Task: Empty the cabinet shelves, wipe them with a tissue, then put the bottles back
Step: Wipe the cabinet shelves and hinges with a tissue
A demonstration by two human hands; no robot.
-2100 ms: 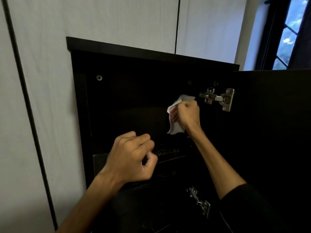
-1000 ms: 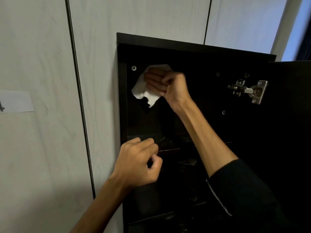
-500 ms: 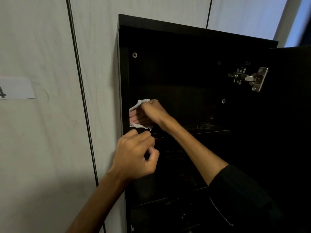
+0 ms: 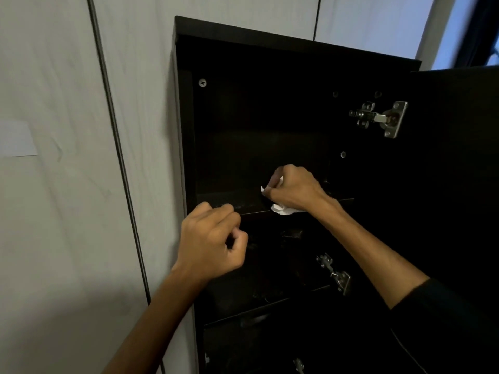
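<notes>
Your right hand [image 4: 293,190] is closed around the crumpled white tissue [image 4: 283,209] and presses it on the front edge of the upper dark shelf board [image 4: 232,205] inside the tall black cabinet [image 4: 270,44]. The tissue shows at 6 o'clock under your knuckles and a small corner at 9 o'clock by your fingertips. The long axis of the shelf runs from 9 o'clock to 3 o'clock, and most of the bare board lies toward 9 o'clock from the tissue, so I judge the coming wipe goes that way, along the edge. Your right forearm comes in from 4 o'clock, wrist bent down, knuckles up. Your left hand [image 4: 213,244] hangs just in front of the cabinet at 7 o'clock from the tissue, curled into a loose fist with thumb against forefinger; it seems to hold nothing. It is nearer to the left end of the shelf, but the right hand has the tissue. No bottles are in view.
</notes>
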